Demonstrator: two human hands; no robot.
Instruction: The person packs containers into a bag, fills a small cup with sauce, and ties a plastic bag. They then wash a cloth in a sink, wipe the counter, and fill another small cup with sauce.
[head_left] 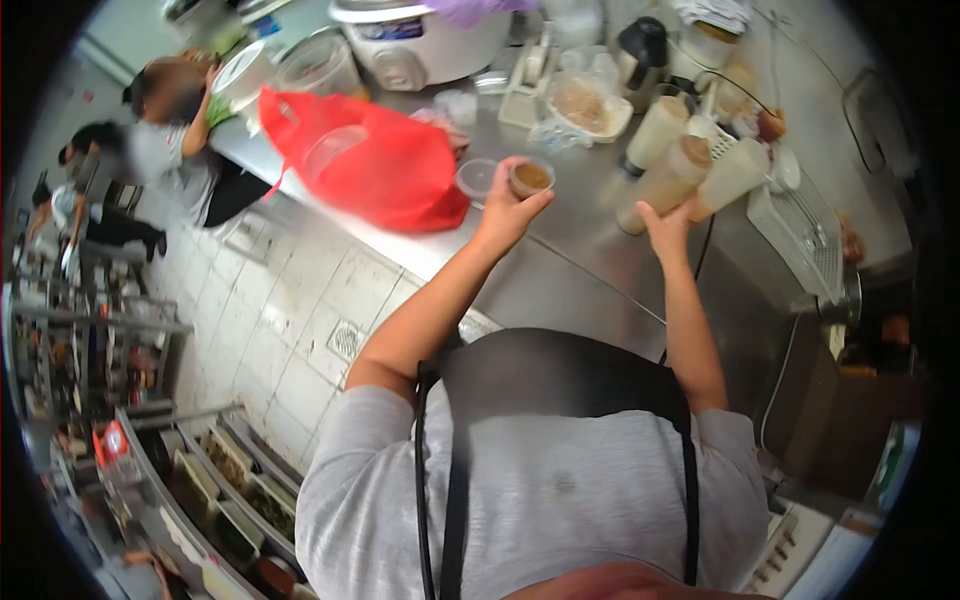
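Note:
My left hand (pixel 508 212) grips a small clear sauce cup (pixel 532 180) with brown sauce in it, held above the steel counter. Just left of the cup lies a round clear lid (pixel 477 180), close to my fingers. My right hand (pixel 668 226) is wrapped round the lower part of a squeeze bottle (pixel 678 172) of brownish sauce, which leans to the right. Beside that bottle are a squeeze bottle of pale sauce (pixel 657 128) and another pale squeeze bottle (pixel 735 178). A red plastic bag (pixel 370 175) rests on the counter left of the cup.
A rice cooker (pixel 420 45) stands at the back of the steel counter (pixel 590 270). Near it are a bag of brown food (pixel 588 108) and a dark-topped flask (pixel 643 50). A white plastic basket (pixel 800 235) is at right. Other people (pixel 180 140) work at far left.

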